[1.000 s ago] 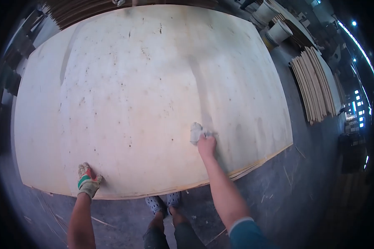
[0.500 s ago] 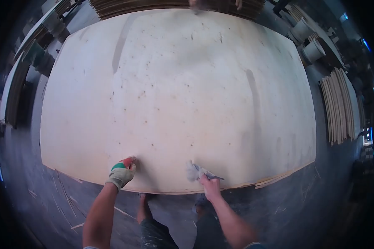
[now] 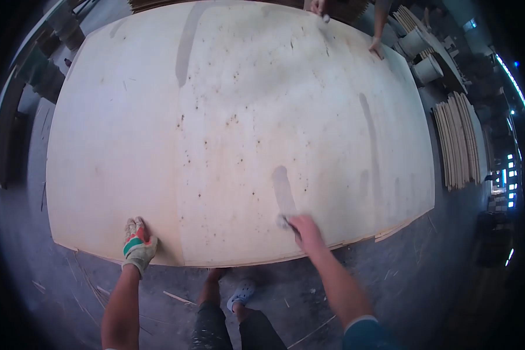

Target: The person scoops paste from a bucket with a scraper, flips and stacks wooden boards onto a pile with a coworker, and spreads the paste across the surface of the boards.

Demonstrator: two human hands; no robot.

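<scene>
A large pale plywood sheet, dotted with small dark knots, spreads out in front of me. My left hand, in a whitish glove with red and green bands, lies flat near its front left edge, fingers stretched out. Right of centre, my bare right hand grips what looks like a putty knife, its working end against the sheet and blurred by motion. From there a grey smear runs away from me over the wood.
At the far edge, another person's hand holds a small tool; that person's other hand leans on the sheet. Stacked boards and white buckets stand to the right. Wood slivers litter the floor.
My left hand has moved left and flattened out on the sheet. My right hand has shifted right, and a fresh grey smear shows by it. The other person's hands are now more visible.
</scene>
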